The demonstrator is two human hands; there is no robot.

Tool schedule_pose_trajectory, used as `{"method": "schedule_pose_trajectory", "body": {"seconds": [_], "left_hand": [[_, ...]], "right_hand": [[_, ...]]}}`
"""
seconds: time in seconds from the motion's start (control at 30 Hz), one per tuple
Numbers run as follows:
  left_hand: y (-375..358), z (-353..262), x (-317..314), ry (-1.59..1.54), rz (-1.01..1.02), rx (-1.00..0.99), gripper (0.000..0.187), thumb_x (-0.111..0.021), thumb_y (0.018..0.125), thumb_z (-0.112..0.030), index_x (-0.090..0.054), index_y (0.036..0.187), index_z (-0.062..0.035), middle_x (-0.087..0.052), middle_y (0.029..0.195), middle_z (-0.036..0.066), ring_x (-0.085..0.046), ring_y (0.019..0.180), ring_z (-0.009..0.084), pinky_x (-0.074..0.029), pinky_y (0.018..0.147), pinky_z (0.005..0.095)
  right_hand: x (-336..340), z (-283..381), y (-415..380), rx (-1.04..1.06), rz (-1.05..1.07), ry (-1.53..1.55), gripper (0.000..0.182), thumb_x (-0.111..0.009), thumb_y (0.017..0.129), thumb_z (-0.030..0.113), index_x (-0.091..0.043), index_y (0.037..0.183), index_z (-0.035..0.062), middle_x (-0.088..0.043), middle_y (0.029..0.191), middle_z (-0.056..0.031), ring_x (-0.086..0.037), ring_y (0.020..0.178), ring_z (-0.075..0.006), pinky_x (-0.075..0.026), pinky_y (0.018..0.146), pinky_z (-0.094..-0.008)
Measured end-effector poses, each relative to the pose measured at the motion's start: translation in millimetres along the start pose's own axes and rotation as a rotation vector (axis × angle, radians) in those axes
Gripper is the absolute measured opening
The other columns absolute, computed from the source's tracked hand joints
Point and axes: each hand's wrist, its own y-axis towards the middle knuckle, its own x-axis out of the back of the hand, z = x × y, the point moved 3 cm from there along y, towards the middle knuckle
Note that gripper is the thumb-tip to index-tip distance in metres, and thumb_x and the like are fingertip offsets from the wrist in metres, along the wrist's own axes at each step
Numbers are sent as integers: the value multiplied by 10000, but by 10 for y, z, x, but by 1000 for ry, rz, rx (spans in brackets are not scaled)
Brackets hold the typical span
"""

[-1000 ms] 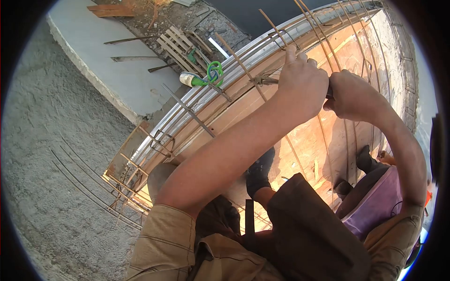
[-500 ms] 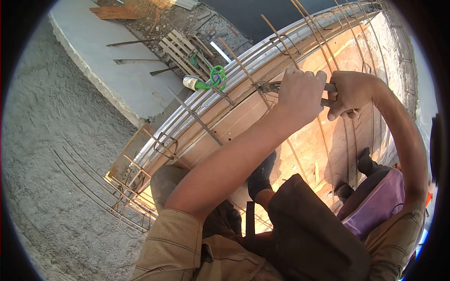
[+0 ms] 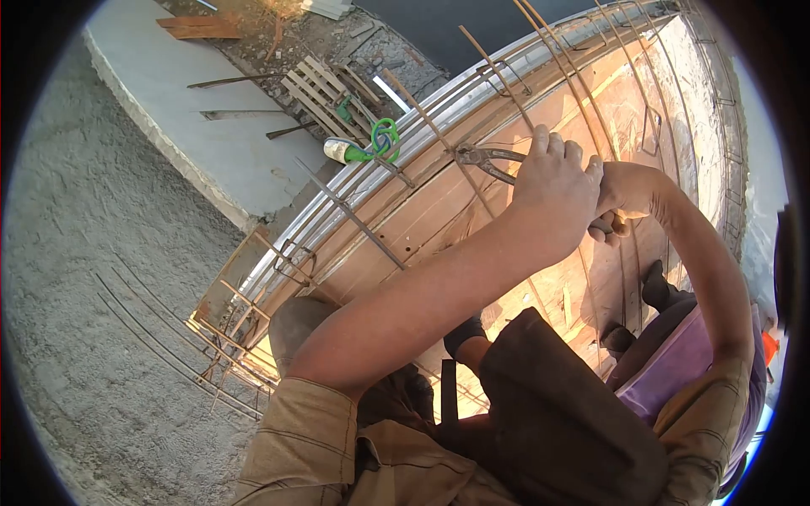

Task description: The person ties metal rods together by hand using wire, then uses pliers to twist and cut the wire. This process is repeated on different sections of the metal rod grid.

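A pair of pincers [image 3: 483, 159] has its jaws at a crossing of steel bars on the curved rebar cage [image 3: 447, 145]. Its two handles stand spread apart and run into my left hand [image 3: 553, 190], whose fingers are wrapped round them. Right beside it, my right hand [image 3: 629, 192] is closed at the handle ends, which are hidden behind the fingers. Whether any wire sits in the jaws is too small to tell. Below both hands lies the plywood formwork [image 3: 540, 278], crossed by thin bars.
A white and green tool with a coiled green cord [image 3: 359, 152] lies beyond the cage, near a wooden pallet [image 3: 325, 97]. Another person in purple clothing [image 3: 662, 363] is close on my right. Bare bar ends [image 3: 181, 341] stick out at left over rough concrete [image 3: 110, 219].
The pincers' handles have spread wider. My right hand has moved down a little and turned, now close against my left hand, and the handle ends no longer show between them.
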Motion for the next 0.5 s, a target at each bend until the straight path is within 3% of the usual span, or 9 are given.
{"method": "schedule_pose_trajectory", "body": {"seconds": [0.07,0.1,0.2,0.23,0.33,0.37,0.43,0.47,0.5], "left_hand": [[-87,93,-319,-125,-11,99,343,-663,822,-135,-609,1146,-34,-660,1010,141,-641,1009,297,-377,994,455],[-63,179,-325,-186,141,101,358,-674,797,-105,-577,1138,-52,-653,1015,139,-633,1009,316,-393,945,432],[-67,207,-484,-217,103,69,347,-687,772,-82,-574,1099,-50,-646,1037,164,-632,984,342,-395,948,425],[-91,197,-503,-238,53,81,356,-691,764,-79,-572,1098,-44,-640,1038,170,-626,989,347,-394,957,434],[-114,184,-265,-278,-217,58,376,-692,760,-69,-567,1111,-19,-625,1048,175,-606,1017,344,-392,987,451],[-295,96,-89,-298,-354,32,378,-687,773,-67,-566,1126,-8,-622,1056,167,-598,1033,330,-391,999,449],[-618,130,93,-552,-554,203,381,-667,820,-74,-556,1176,7,-616,1074,142,-587,1049,289,-402,1003,436],[-812,226,4,-790,-600,410,383,-652,854,-83,-547,1211,10,-614,1084,124,-583,1047,264,-414,996,424],[-952,323,-138,-1027,-642,616,386,-636,888,-92,-538,1246,14,-612,1093,106,-579,1046,238,-427,988,412]], "right_hand": [[-87,-2,-19,-19,51,-33,364,-827,731,284,-672,853,-21,-659,624,-141,-632,460,-201,-450,399,-302],[-135,109,-75,-102,-7,-209,468,-852,691,330,-663,900,-44,-671,690,-179,-681,585,-246,-511,509,-310],[-299,307,-138,128,-376,-690,556,-870,664,320,-610,986,-51,-682,696,-202,-692,665,-330,-528,637,-399],[-445,386,-238,113,-576,-747,589,-814,694,269,-578,1107,-79,-680,924,-246,-666,946,-368,-520,814,-427],[-452,81,-69,175,-802,-855,507,-726,710,162,-571,1147,-43,-670,945,-237,-653,930,-387,-508,812,-476],[-434,-13,-76,281,-661,-655,373,-622,727,104,-562,1063,-46,-632,852,-217,-638,858,-360,-495,752,-439],[-462,-151,-102,212,-470,-456,373,-591,738,120,-563,1078,-32,-616,828,-188,-623,805,-333,-491,737,-414],[-530,-222,-114,176,-369,-355,375,-576,744,128,-564,1086,-26,-609,816,-174,-616,779,-320,-489,729,-401],[-630,-277,-125,220,-369,-305,393,-540,752,126,-564,1122,-4,-593,794,-121,-597,722,-241,-481,687,-357]]}}
